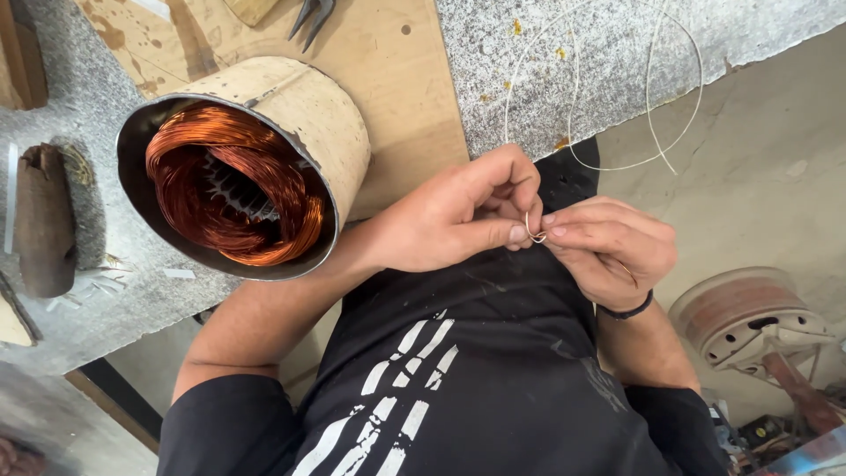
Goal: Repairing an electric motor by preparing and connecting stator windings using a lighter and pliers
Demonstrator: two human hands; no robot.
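My left hand and my right hand meet in front of my chest, fingertips pinched together on a thin pale wire. Between the fingertips the wire forms a small loop. From there it runs up in wide loose curves over the grey benchtop. My right wrist wears a dark band. To the left of my left hand, a motor stator lies on its side on the bench, its open end showing copper windings.
The stator rests partly on a wooden board laid over a grey speckled benchtop. Plier tips show at the top edge. A dark rolled object lies far left. A reddish round motor part sits on the floor at right.
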